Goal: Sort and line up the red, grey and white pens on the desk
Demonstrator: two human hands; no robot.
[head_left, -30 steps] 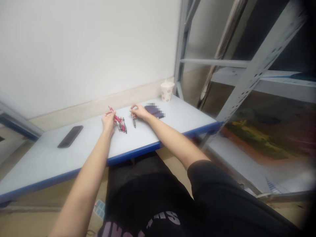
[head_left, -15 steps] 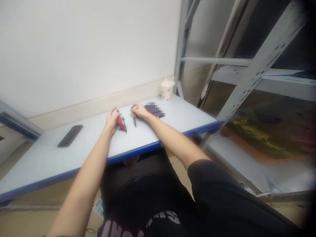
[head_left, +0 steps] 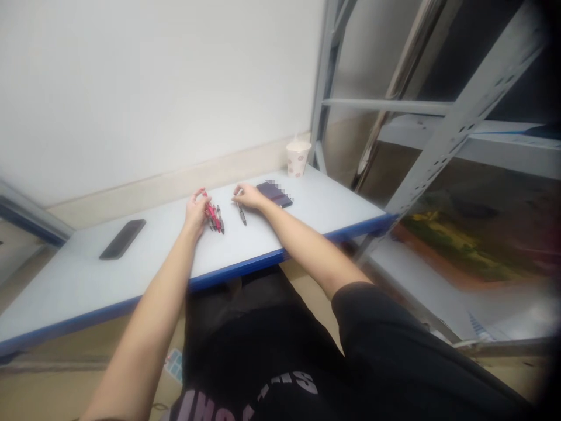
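My left hand [head_left: 195, 211] is closed, thumb and fingers around the upper part of a red pen [head_left: 210, 208]. Beside that pen lie several dark pens [head_left: 221, 222], bunched together with their lower ends toward me; some are partly covered by the fingers, so I cannot tell whether these are gripped too. A short way to the right, my right hand [head_left: 248, 196] pinches the top end of a grey-and-black pen [head_left: 242, 216]. This pen slants down toward the tabletop, apart from the bunch.
A black phone [head_left: 123, 240] lies on the white table [head_left: 162, 251] at left. Behind my right hand is a dark flat item [head_left: 275, 194], partly pixelated. A patterned paper cup [head_left: 298, 159] stands at the back right corner, near metal shelving [head_left: 438, 149]. A wall borders the back.
The pen in my right hand has tilted, its lower end swinging to the right. My left hand has stayed almost in place at the bunch, and the view has shifted slightly.
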